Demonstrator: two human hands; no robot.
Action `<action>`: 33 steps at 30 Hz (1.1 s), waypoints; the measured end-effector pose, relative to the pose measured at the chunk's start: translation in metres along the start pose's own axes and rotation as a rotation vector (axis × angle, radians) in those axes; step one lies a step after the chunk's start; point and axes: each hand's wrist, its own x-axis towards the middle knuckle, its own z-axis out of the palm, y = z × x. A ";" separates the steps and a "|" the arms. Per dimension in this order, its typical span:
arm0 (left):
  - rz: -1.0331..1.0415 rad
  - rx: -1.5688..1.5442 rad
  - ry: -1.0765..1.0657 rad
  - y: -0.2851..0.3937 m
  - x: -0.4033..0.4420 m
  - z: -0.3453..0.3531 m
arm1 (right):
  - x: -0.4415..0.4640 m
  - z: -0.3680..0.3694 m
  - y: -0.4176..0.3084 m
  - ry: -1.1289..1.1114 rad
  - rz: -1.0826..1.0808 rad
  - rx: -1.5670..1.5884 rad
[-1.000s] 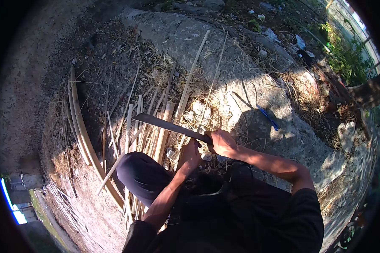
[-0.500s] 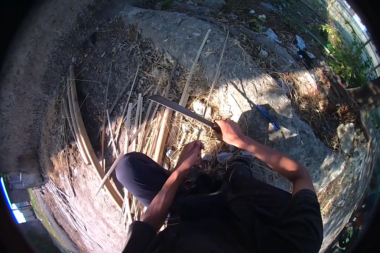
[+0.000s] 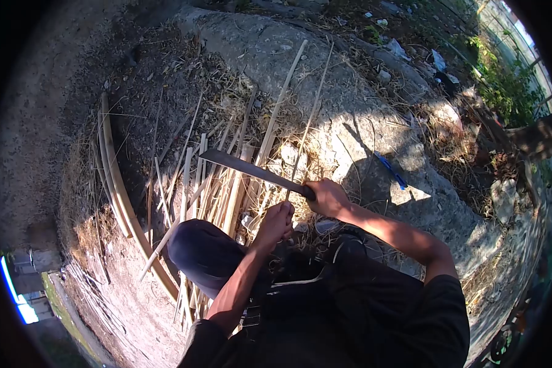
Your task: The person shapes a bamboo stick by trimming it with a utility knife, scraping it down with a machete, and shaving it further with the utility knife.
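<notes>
My right hand [image 3: 325, 197] is closed round the dark handle of a long machete [image 3: 251, 169], whose blade points to the upper left over pale split strips. Just below the handle, my left hand [image 3: 278, 222] is closed round the lower end of a thin strip [image 3: 313, 113]. That strip runs up and away across the rock, and the blade crosses it close to my left fist. Several pale strips [image 3: 234, 202] lie beyond my bent left knee.
Long curved strips [image 3: 119, 190] lie on the ground at the left. A large rock [image 3: 380, 147] spans the middle and right, with a blue object [image 3: 391, 172] on it. Green plants [image 3: 509, 92] and litter are at the upper right.
The machete moved up and right away from my left hand, then came back down and left across the thin strip. My left hand stayed almost in place.
</notes>
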 end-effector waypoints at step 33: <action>0.288 0.611 0.268 -0.007 0.005 0.001 | -0.019 0.047 0.052 -0.037 -0.323 -0.539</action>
